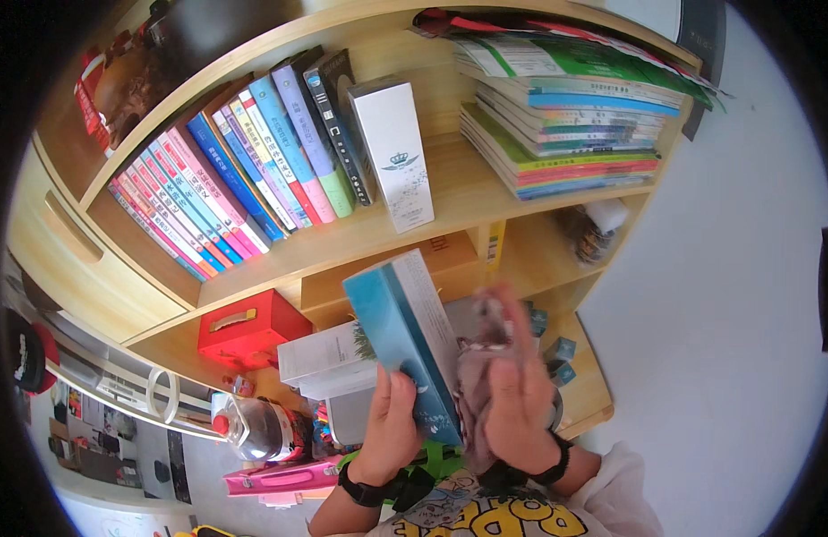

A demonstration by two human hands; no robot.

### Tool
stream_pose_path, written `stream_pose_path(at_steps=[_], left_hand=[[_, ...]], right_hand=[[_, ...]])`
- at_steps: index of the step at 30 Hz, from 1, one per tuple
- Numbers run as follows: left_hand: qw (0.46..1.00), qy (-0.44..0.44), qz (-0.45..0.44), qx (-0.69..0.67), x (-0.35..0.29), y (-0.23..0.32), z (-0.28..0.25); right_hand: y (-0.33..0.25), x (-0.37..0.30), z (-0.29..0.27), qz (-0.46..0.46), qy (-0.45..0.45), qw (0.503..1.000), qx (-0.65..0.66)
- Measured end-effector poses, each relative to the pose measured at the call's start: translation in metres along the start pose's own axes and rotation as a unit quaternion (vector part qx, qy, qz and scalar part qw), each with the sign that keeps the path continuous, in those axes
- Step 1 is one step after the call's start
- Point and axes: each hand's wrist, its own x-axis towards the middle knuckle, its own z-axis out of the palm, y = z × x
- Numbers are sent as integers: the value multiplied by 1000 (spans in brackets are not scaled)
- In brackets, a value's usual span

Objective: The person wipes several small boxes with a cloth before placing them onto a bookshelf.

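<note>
A tall teal and white box (pixel 394 327) is held in front of the shelves, its top leaning to the left. My left hand (pixel 389 428) grips it near the bottom, thumb laid along the teal face. Against its white right side, my right hand (pixel 520 407) has a brownish-pink cloth (pixel 474 385) bunched in it. The fingers of that hand are blurred by motion, but the cloth hangs from them beside the box. On the shelf above stands a white box with a green crown mark (pixel 392 148), at the end of a row of books.
A row of upright books (pixel 244 161) fills the shelf's left; a stack of booklets (pixel 566 134) lies at right. Lower down are a red box (pixel 248 329), a white carton (pixel 329 358), a large bottle with a red cap (pixel 257 428), a pink case (pixel 284 479) and a jar (pixel 593 242).
</note>
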Motion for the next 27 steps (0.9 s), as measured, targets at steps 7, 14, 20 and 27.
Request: stream_pose_path(at_steps=[7, 14, 20, 27], left_hand=[[994, 37, 53, 86, -1, -22, 12], [984, 129, 114, -39, 6, 22, 4], [967, 136, 213, 27, 15, 51, 18], [982, 44, 152, 98, 10, 20, 20]], right_hand=[[-12, 40, 12, -150, -121, 961, -197], [9, -17, 28, -160, -227, 954, -116], [30, -54, 7, 144, -47, 975, 160], [10, -19, 18, -92, -23, 987, -133]])
